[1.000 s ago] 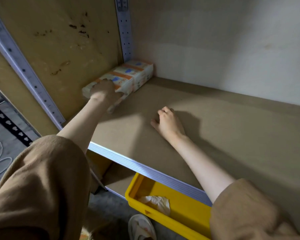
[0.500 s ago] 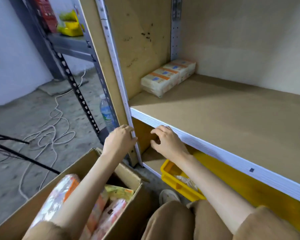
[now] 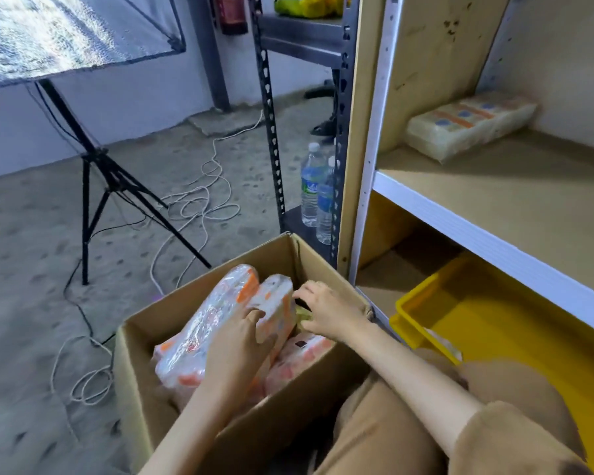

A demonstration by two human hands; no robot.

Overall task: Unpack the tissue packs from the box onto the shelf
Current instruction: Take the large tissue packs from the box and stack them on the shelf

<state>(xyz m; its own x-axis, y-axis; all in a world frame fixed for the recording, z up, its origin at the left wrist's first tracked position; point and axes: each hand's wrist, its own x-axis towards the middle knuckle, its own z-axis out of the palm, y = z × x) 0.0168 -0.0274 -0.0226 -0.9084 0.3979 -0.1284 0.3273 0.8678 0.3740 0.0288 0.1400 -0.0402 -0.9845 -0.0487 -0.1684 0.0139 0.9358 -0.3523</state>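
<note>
Hands work inside the box, which stands open on the floor just left of the shelf; left hand lies over a wrapped tissue pack in the box, its thumb pressed into the film, the grip closing loosely on that pack though not clearly lifting it; right hand reaches into the box's far right corner beside the pack, fingers curled and spread, the grip narrow and touching wrapping there, whether it holds anything I cannot tell; more packs, orange and white, lie lower in the box under both hands; on the shelf, a row of tissue packs sits at the back left corner against the side panel; below the shelf a yellow bin stands on the lower board; left of the shelf, two bottles stand by a dark rack; a tripod and cords lie beyond the box.
</note>
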